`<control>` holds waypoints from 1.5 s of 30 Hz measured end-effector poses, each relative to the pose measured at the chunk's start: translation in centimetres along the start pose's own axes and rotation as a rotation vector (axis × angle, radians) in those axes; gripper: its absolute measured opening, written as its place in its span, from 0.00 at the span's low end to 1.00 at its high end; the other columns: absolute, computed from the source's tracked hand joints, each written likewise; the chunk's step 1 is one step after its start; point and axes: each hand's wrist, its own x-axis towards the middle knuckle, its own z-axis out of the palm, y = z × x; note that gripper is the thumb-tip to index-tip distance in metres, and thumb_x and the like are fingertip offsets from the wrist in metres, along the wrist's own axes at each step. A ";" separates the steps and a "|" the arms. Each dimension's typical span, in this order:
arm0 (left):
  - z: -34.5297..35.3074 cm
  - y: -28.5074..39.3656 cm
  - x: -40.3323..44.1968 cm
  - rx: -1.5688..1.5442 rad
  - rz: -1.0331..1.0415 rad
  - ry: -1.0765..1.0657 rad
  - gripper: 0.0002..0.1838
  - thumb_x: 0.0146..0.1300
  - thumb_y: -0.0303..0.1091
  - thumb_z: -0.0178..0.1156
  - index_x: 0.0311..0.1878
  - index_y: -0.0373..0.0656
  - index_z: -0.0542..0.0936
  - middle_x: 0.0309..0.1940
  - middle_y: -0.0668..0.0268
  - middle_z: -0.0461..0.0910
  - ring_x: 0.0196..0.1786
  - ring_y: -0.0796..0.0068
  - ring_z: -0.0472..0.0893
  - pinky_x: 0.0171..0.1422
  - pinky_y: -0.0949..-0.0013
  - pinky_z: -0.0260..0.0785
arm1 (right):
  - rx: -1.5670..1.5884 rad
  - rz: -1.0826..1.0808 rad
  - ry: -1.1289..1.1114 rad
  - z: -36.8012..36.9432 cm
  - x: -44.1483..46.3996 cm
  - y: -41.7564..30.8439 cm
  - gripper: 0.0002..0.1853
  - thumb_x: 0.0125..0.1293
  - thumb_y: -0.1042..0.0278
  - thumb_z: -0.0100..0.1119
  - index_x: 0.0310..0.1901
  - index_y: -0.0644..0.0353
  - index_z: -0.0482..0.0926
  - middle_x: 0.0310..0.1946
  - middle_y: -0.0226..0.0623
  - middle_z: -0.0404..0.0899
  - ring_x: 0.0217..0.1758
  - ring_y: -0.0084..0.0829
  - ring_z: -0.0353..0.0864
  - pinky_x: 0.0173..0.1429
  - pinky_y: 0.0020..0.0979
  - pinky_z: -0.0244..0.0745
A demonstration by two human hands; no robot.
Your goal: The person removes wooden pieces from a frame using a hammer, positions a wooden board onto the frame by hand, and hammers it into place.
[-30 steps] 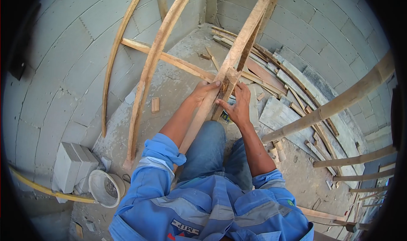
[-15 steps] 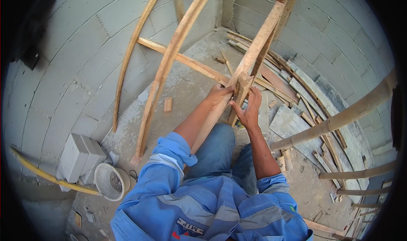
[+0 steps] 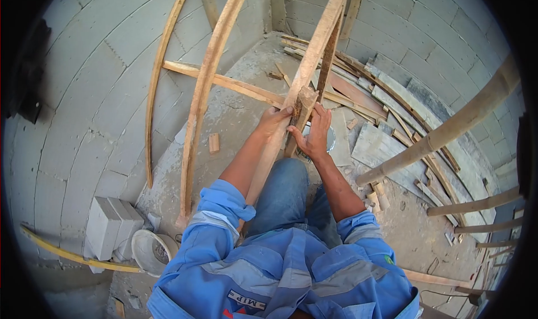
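A long wooden beam slopes away from near my lap. Against its right side stands a short, rough piece of wood, its cut end facing up. My left hand is closed around the beam, with the thumb and fingertips by the short piece; its fingers are partly hidden behind the wood. My right hand grips the short piece from the right, thumb on the near side and fingers along the far side. A wooden crosspiece meets the beam just beyond my left hand.
Curved wooden ribs stand to the left near a block wall. A bucket and grey blocks sit at lower left. Planks and boards lie along the right, where a round pole slants across.
The view has shifted, so the frame and both hands appear farther left. My hands keep their places on the beam and the short piece; the right fingers look straighter.
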 end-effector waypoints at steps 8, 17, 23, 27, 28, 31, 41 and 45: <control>-0.6 -0.3 0.4 0.027 -0.040 -0.017 0.27 0.69 0.38 0.64 0.63 0.30 0.69 0.48 0.55 0.82 0.45 0.70 0.85 0.44 0.69 0.82 | 0.000 0.022 -0.088 -0.7 0.1 -0.2 0.48 0.56 0.43 0.75 0.68 0.65 0.63 0.65 0.51 0.69 0.71 0.50 0.66 0.81 0.61 0.37; -1.4 -1.3 0.7 -0.088 -0.005 -0.077 0.21 0.72 0.34 0.60 0.62 0.32 0.71 0.50 0.55 0.82 0.45 0.68 0.86 0.44 0.67 0.83 | -0.081 0.140 -0.130 -0.9 -0.6 -1.2 0.51 0.57 0.38 0.71 0.69 0.73 0.64 0.65 0.58 0.71 0.75 0.52 0.64 0.83 0.58 0.35; -0.9 -0.7 0.3 -0.150 0.004 -0.110 0.31 0.67 0.37 0.70 0.62 0.25 0.68 0.50 0.51 0.81 0.46 0.64 0.86 0.41 0.66 0.83 | -0.075 0.155 -0.119 -0.8 -0.9 -1.2 0.47 0.57 0.38 0.71 0.65 0.72 0.67 0.64 0.55 0.72 0.76 0.50 0.62 0.83 0.59 0.35; -0.8 -0.4 0.0 -0.112 -0.003 -0.104 0.28 0.69 0.38 0.67 0.61 0.27 0.70 0.49 0.52 0.82 0.46 0.66 0.86 0.42 0.67 0.82 | -0.074 0.171 -0.140 -1.2 -0.7 -1.5 0.48 0.57 0.38 0.72 0.66 0.72 0.66 0.65 0.54 0.71 0.76 0.49 0.62 0.83 0.59 0.36; -0.5 -0.3 -0.3 -0.091 0.000 -0.090 0.24 0.70 0.38 0.64 0.59 0.29 0.73 0.48 0.55 0.82 0.45 0.68 0.86 0.42 0.67 0.82 | -0.076 0.169 -0.145 -1.1 -0.7 -1.4 0.49 0.56 0.38 0.72 0.66 0.72 0.66 0.65 0.54 0.71 0.76 0.49 0.62 0.83 0.59 0.36; 0.0 -0.3 -0.4 -0.034 0.007 -0.027 0.21 0.72 0.41 0.62 0.57 0.32 0.76 0.46 0.58 0.83 0.43 0.70 0.86 0.42 0.67 0.81 | -0.084 0.175 -0.211 -1.2 -0.9 -1.2 0.53 0.58 0.38 0.71 0.70 0.75 0.61 0.68 0.58 0.67 0.77 0.51 0.59 0.84 0.57 0.33; -1.4 -1.1 0.5 -0.013 -0.029 -0.011 0.32 0.67 0.42 0.69 0.61 0.25 0.70 0.50 0.54 0.82 0.47 0.66 0.85 0.50 0.66 0.80 | -0.124 0.152 -0.243 -2.0 -1.2 -1.8 0.45 0.55 0.57 0.76 0.68 0.69 0.63 0.68 0.55 0.67 0.79 0.48 0.58 0.84 0.58 0.31; 0.8 0.3 -0.9 -0.019 0.006 0.061 0.30 0.66 0.50 0.70 0.55 0.30 0.75 0.41 0.59 0.83 0.38 0.71 0.86 0.40 0.69 0.80 | -0.018 0.081 -0.245 -3.1 -3.0 -3.6 0.45 0.51 0.62 0.79 0.67 0.67 0.64 0.65 0.51 0.72 0.75 0.48 0.65 0.83 0.57 0.37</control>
